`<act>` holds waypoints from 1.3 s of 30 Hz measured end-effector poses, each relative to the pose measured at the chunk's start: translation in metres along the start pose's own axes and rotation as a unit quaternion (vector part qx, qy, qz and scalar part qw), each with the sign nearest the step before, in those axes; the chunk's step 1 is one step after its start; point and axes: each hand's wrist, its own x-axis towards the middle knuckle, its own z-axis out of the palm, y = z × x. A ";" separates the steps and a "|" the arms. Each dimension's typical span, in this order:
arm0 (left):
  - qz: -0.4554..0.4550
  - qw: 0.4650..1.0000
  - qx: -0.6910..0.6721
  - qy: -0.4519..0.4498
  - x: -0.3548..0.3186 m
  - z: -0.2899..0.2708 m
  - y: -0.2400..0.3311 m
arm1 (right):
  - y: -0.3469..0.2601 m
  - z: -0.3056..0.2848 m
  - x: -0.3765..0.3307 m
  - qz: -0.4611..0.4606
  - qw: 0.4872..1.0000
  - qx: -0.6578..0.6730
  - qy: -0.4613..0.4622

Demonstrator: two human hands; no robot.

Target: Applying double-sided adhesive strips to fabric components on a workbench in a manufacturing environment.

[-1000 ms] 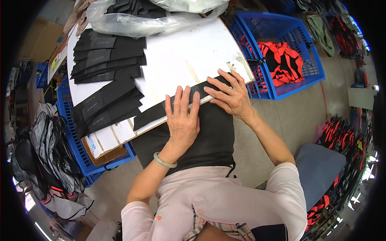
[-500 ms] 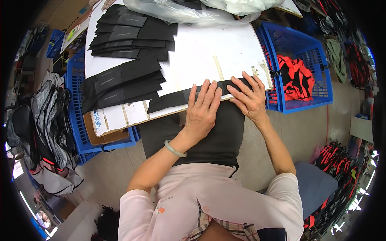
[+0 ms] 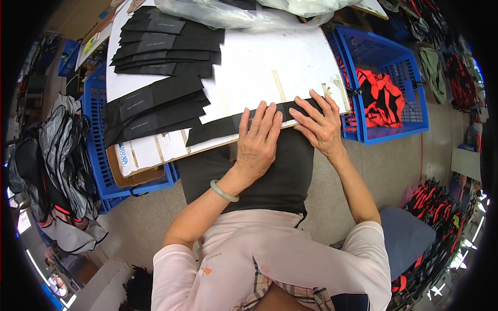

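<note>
A long black fabric strip (image 3: 218, 129) lies along the front edge of the white table (image 3: 259, 67). My left hand (image 3: 259, 140) presses flat on it, fingers spread and pointing away from me. My right hand (image 3: 319, 122) lies flat on the strip's right end, fingers spread toward the left. A larger piece of black fabric (image 3: 280, 176) hangs from the table edge down over my lap, below both hands. A pale green bangle (image 3: 224, 192) sits on my left wrist.
Two stacks of folded black strips (image 3: 155, 106) (image 3: 166, 46) lie on the table's left and back left. A clear plastic bag (image 3: 233, 13) sits at the back. A blue crate (image 3: 384, 88) with red and black items stands right; another blue crate (image 3: 98, 145) stands left, dark bags (image 3: 52, 166) beside it.
Both hands have stayed flat on the strip at the table edge. The view has shifted, so the table and stacks sit more to the right and lower in the picture.
</note>
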 end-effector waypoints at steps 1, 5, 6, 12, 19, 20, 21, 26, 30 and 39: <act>0.001 1.000 -0.001 -0.001 0.000 0.000 0.000 | 0.000 0.000 0.000 0.001 1.000 -0.001 0.000; 0.007 1.000 0.010 -0.014 0.002 -0.002 0.000 | 0.001 -0.001 -0.001 -0.001 1.000 -0.004 0.004; 0.000 1.000 0.000 -0.020 0.002 -0.003 0.001 | 0.002 -0.001 -0.002 -0.006 1.000 -0.006 0.008; 0.004 0.999 0.006 -0.036 0.002 -0.005 0.001 | 0.000 -0.003 0.001 0.007 1.000 0.004 0.002; 0.008 0.998 0.025 -0.057 0.001 -0.008 0.001 | -0.003 -0.004 0.003 0.019 1.000 0.013 -0.009; 0.008 0.998 0.032 -0.060 0.001 -0.008 0.001 | -0.003 -0.004 0.003 0.015 1.000 0.016 -0.009; 0.004 0.998 0.036 -0.059 0.001 -0.008 0.001 | -0.003 -0.005 0.003 0.018 1.000 0.013 -0.012; 0.035 0.996 0.057 -0.060 0.000 -0.009 0.000 | -0.003 -0.010 0.004 0.011 1.000 0.004 -0.019; 0.024 0.997 0.044 -0.053 -0.001 -0.013 0.000 | -0.012 -0.015 0.013 0.050 0.997 0.058 -0.022; -0.055 0.994 -0.094 -0.001 0.001 -0.001 -0.002 | -0.099 0.028 0.105 -0.072 0.985 0.137 -0.072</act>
